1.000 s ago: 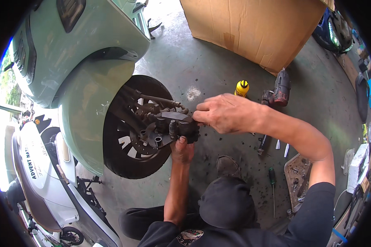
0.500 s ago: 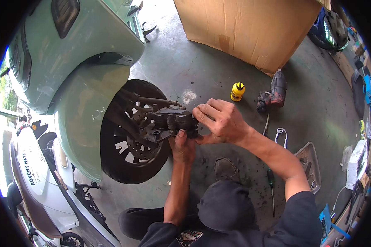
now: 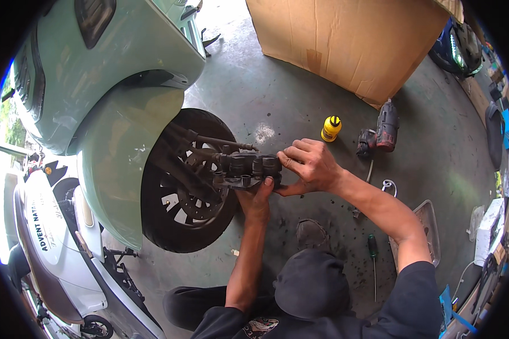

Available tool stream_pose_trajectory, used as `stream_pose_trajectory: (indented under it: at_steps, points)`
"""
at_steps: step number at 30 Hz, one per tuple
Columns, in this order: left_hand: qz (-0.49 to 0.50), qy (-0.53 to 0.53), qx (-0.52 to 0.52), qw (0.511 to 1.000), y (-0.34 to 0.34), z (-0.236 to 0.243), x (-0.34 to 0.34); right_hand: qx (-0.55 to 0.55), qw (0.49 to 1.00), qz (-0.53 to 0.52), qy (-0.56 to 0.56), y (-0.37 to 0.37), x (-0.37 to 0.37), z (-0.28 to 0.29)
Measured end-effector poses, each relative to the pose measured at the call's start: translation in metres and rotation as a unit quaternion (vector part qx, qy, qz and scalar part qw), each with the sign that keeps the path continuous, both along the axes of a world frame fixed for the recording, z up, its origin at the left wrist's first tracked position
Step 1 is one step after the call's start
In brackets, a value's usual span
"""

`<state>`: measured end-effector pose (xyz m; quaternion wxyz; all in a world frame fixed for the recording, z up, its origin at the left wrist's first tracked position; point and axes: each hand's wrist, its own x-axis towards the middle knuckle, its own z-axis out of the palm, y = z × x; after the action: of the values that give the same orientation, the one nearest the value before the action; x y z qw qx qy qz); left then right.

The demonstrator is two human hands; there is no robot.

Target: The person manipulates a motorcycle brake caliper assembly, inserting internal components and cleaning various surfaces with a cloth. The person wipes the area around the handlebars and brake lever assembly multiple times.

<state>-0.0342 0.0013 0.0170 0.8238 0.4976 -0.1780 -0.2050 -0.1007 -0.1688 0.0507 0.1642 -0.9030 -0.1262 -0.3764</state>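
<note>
A black brake caliper (image 3: pixel 244 165) is held in front of the scooter's front wheel (image 3: pixel 189 233), beside the fork. From below, my left hand (image 3: pixel 255 204) supports it, thumb pressed on its near right corner and the other fingers hidden underneath. My right hand (image 3: pixel 314 169) grips the caliper's right end, with curled fingers above and the thumb stretched below. Whether a small part sits between those fingertips is hidden. A metal fork leg (image 3: pixel 186 175) with a rod and a brake disc (image 3: pixel 193 203) show behind the caliper.
The pale green scooter fender (image 3: pixel 116 164) fills the left. Toward the right on the floor are a yellow bottle (image 3: pixel 331 130), an impact wrench (image 3: pixel 386 127), a screwdriver (image 3: pixel 373 248) and a metal tray (image 3: pixel 431 223). A big cardboard box (image 3: pixel 345 45) stands at the back.
The caliper has turned in my hands, its ribbed body now facing up, and has shifted slightly right. My right hand has moved a little right with it, still at its end.
</note>
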Motion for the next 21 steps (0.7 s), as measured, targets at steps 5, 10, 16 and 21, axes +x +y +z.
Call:
stream_pose_trajectory:
  at_steps: [5, 10, 16, 21]
  points:
    - [0.057, -0.019, 0.055, 0.997, -0.009, 0.007, -0.001, 0.028, 1.000, -0.012, -0.006, -0.005, 0.003, -0.005]
    - [0.049, -0.028, 0.097, 0.994, -0.007, 0.000, 0.001, 0.095, 0.995, -0.036, 0.025, 0.004, -0.004, -0.026]
    - [0.032, -0.025, 0.138, 0.990, 0.006, -0.010, 0.011, 0.112, 0.993, -0.034, 0.022, 0.011, 0.001, -0.045]
    - [0.033, -0.067, 0.129, 0.989, -0.005, -0.023, 0.013, 0.133, 0.985, -0.090, 0.069, 0.015, -0.004, -0.061]
